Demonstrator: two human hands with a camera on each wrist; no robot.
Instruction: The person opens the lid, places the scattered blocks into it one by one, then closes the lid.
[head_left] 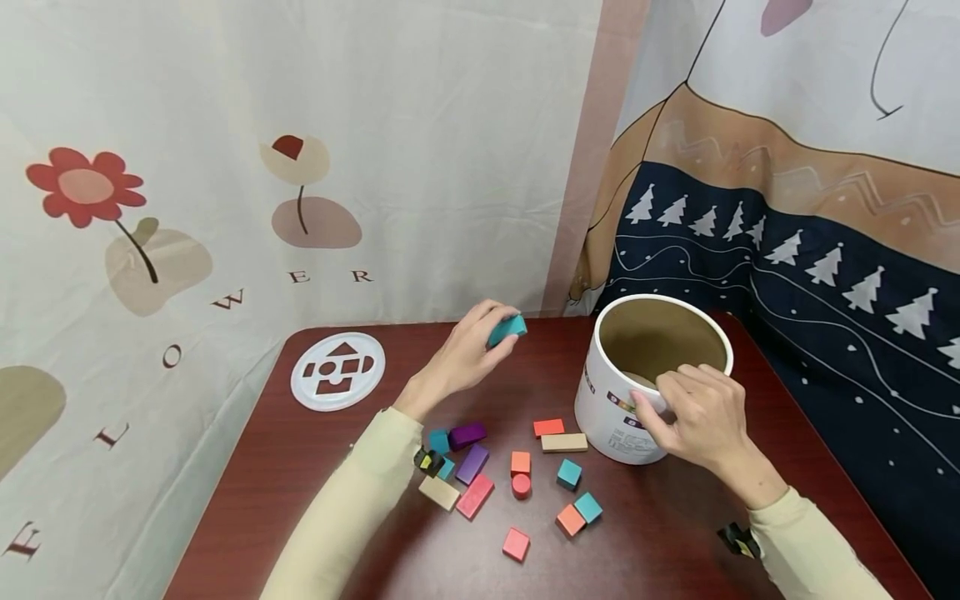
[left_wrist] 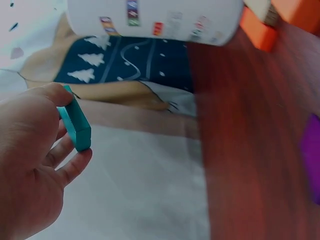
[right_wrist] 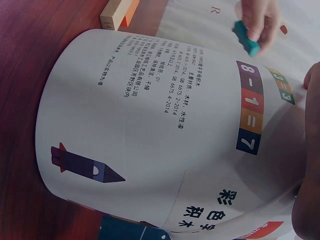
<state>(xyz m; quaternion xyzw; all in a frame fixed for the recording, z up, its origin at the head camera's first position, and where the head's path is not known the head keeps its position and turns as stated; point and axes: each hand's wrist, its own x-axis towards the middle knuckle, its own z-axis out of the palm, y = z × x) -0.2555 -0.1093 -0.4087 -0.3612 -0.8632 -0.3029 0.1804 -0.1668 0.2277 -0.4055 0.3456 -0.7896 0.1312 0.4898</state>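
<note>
Above the far part of the table, my left hand point(head_left: 467, 348) pinches a teal block point(head_left: 507, 330) between thumb and fingers. The left wrist view shows this teal block point(left_wrist: 79, 125) as a thin piece with slanted ends. My right hand point(head_left: 701, 417) grips the near rim of a white bucket point(head_left: 611, 412), its thumb on the outer wall. The bucket stands upright at the right, open at the top. Its brownish inner wall shows, but the bottom is hidden. Printed labels point(right_wrist: 250, 107) cover the outside. The held block is left of the bucket, apart from it.
Several loose blocks lie mid-table: a purple block point(head_left: 472, 463), a pink block point(head_left: 476, 497), a red cylinder point(head_left: 521, 487), a plain wooden block point(head_left: 564, 442) and a teal cube point(head_left: 568, 474). A white lid with shape cutouts point(head_left: 302, 379) lies at the far left. Printed curtains point(head_left: 450, 167) hang behind.
</note>
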